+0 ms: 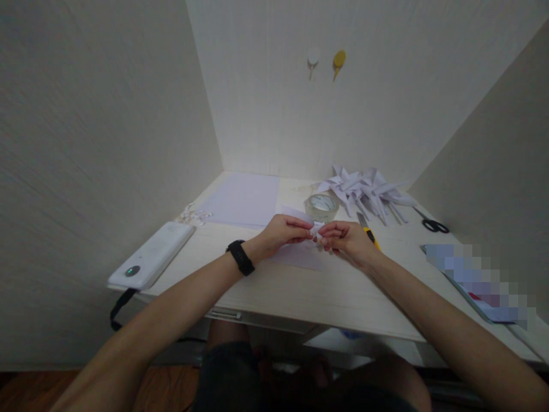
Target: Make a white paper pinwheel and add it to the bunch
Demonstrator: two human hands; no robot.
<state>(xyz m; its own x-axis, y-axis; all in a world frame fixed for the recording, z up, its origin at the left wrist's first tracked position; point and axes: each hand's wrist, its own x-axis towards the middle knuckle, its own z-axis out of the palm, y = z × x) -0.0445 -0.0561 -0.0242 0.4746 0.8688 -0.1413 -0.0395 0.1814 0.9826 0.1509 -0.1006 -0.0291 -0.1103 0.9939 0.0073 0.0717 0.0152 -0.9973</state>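
Observation:
Both hands meet over the desk at a small crumpled-looking white paper piece. My left hand, with a black watch on its wrist, pinches it from the left. From the other side, the fingertips of my right hand close on the same piece; its finer shape is hidden by the fingers. A curved flap of white paper rises just behind my left fingers. Beneath the hands lies a flat white sheet. A roll of clear tape stands just behind the piece.
Several folded paper pinwheels are heaped at the back right. A yellow utility knife lies beside my right hand, black-handled scissors farther right. White sheets, small white scraps, a white power bank and a phone also lie here.

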